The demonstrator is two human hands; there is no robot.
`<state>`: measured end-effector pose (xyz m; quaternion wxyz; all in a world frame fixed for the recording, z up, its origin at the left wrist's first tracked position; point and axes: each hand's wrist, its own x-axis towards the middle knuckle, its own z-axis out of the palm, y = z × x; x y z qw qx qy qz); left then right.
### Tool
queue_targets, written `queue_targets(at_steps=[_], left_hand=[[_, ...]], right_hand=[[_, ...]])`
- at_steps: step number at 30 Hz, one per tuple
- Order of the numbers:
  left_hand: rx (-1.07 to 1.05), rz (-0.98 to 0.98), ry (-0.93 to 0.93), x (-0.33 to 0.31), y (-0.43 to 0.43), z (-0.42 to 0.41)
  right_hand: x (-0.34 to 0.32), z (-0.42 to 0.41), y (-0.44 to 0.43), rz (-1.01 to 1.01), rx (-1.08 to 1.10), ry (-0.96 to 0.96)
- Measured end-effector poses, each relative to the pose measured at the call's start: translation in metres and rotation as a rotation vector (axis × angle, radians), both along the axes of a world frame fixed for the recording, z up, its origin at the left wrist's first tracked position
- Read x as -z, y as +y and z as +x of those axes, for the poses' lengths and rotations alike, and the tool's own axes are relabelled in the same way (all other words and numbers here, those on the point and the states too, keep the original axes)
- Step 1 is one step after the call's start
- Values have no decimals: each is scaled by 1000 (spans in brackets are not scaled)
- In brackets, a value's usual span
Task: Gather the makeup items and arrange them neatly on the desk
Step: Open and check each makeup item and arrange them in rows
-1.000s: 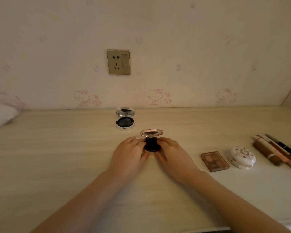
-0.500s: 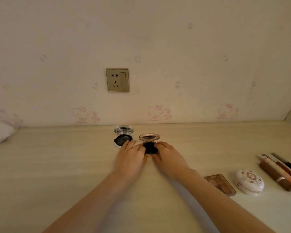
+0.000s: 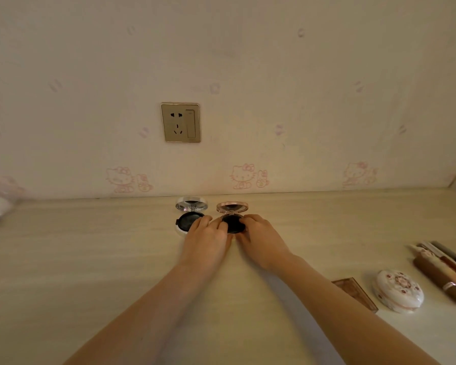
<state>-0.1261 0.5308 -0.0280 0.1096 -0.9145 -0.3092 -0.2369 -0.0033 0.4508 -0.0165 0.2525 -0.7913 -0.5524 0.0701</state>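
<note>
Left hand (image 3: 206,239) and right hand (image 3: 263,241) both pinch the base of the open rose-gold round compact with a black puff (image 3: 232,219). It sits near the back edge of the pale wooden desk (image 3: 90,259), just beside the open silver round compact (image 3: 190,218). I'd line the hinges up level, then let go gently so the lid doesn't tip.

Rose-gold compact (image 3: 232,208), black inside, silver compact (image 3: 188,221), black inside; white case (image 3: 399,291), pink floral print; gold socket (image 3: 181,122)
</note>
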Motion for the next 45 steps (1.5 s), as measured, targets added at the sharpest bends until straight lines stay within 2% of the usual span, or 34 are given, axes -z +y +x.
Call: queue_targets(at_steps=[8, 15, 24, 35, 45], left_hand=[[-3, -38, -23, -2, -3, -1], [68, -121, -51, -4, -20, -13], [165, -342, -158, -12, -73, -15], [319, -500, -111, -21, -149, 19], [421, -589, -101, -23, -194, 74]], right_hand=[[1, 1, 0, 10, 2, -10], [-5, 1, -33, 5, -30, -69], [-26, 16, -117, -22, 46, -108], [-37, 45, -207, -51, 203, -170], [-41, 70, -254, -21, 361, -180]])
